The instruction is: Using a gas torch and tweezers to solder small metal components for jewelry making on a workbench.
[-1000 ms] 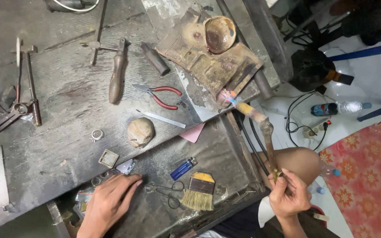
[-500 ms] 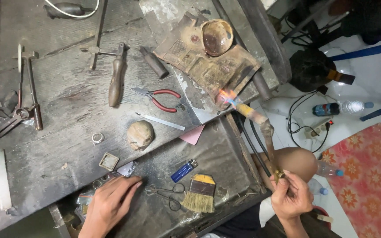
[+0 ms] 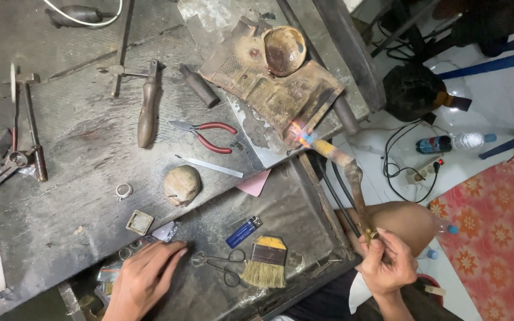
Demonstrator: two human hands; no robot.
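Right hand (image 3: 388, 270), grip pinching lit torch (image 3: 346, 172); left hand (image 3: 144, 279), fingers spread flat on tabletop (image 3: 78, 154) beside scissors (image 3: 221, 264).

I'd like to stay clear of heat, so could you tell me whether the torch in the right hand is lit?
Lit. A blue-orange flame shows at the tip of the torch, which the right hand holds, playing on the scorched block.

Bare hands, no gloves on my end

From where I'm watching, the left hand (image 3: 144, 279) and right hand (image 3: 388, 267) are both bare, no rings or watch that I can spot, forearms uncovered with no sleeves showing. There's a bare knee (image 3: 406, 220) in view and dark shorts at the bottom edge.
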